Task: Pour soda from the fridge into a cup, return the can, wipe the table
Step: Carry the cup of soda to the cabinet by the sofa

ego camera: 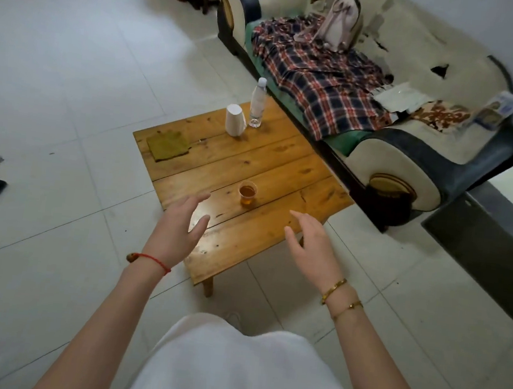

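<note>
A small clear cup with amber drink in it stands on the low wooden table, near its front end. A green-yellow cloth lies flat at the table's far left corner. My left hand hovers above the table's near left edge, fingers straight and spread, holding nothing. My right hand hovers over the near right corner, fingers relaxed and empty. The cup stands between and just beyond both hands. No soda can is in view.
A stack of white paper cups and a clear water bottle stand at the table's far end. A worn sofa with a plaid cloth runs along the table's right side. A dark ledge juts in at right. Small items lie on the floor at left.
</note>
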### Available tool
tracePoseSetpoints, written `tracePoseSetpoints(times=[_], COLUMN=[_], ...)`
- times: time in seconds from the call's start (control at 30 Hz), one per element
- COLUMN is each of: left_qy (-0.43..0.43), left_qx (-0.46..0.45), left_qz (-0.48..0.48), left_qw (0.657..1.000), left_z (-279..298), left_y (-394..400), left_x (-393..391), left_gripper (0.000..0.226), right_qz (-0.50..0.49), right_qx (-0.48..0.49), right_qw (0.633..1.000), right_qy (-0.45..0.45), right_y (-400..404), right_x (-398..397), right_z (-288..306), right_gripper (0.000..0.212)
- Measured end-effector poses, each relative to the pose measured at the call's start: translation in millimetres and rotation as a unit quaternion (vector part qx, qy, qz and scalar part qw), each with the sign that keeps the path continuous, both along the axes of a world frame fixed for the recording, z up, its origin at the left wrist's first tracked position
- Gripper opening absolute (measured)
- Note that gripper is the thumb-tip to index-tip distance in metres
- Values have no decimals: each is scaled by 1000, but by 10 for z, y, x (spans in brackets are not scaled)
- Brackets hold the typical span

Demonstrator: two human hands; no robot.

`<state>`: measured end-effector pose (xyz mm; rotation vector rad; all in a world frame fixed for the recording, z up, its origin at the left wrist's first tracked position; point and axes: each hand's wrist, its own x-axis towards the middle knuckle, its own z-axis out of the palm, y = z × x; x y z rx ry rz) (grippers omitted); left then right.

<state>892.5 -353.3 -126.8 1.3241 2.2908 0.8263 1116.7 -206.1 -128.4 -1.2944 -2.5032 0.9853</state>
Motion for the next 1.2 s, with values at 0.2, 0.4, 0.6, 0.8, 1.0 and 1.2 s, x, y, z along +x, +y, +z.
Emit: tracePoseSetpoints(times=[0.2, 0.4, 0.6, 0.8, 1.0, 1.2], left_qy=[-18, -34, -60, -88, -138, -182], left_qx=[-12, -37, -41, -56, -88, -117], left_qz=[44, 109, 216, 283, 310, 315], left_qw=[999, 993, 974, 953, 937, 924], left_z=[-20, -241, -452, -658, -1073, -1815], left_y=[504, 897, 1362, 1834, 2277, 2583], left_x=[-136, -153, -53, 32, 89, -32], left_gripper=[46, 52, 55, 63, 67, 79], right_qz=[28, 88, 169, 194, 211, 139], right_qx=[-13, -22, -36, -50, -116, -227], right_qw=[1000, 996, 983, 976, 964, 957], right_qy=[-4, -22, -61, -81, -114, -119], right_y=[622, 1247, 2043, 2722, 2976, 3017], right_x=[-258, -518, -710, -904, -1121, -1365], right_z=[-149, -414, -615, -834, -1199, -1822], right_gripper=[45, 45, 47, 43, 42, 38])
